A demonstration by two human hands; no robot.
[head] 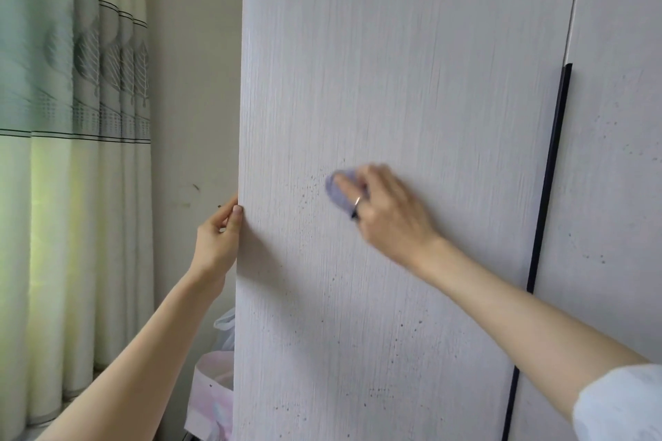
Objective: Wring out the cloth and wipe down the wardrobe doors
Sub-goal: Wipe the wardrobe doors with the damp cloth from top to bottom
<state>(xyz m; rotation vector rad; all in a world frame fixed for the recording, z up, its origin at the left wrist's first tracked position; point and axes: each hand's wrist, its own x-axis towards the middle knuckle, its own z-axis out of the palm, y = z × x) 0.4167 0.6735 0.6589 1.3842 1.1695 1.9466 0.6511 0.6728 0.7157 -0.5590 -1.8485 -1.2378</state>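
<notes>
The right hand [383,204] presses the purple cloth [340,191] flat against the tall wardrobe door [412,82], near its left edge. The left hand [218,236] pinches that edge. Dark specks [304,195] lie just left of the cloth, nearer the left hand.

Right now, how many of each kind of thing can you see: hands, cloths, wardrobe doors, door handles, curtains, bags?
Hands: 2, left hand gripping the door's edge, right hand pressing the cloth
Cloths: 1, purple cloth
Wardrobe doors: 2, left door, right door
Door handles: 1, black handle strip
Curtains: 1, curtain
Bags: 2, pink bag, clear bag
Total: 9
</notes>
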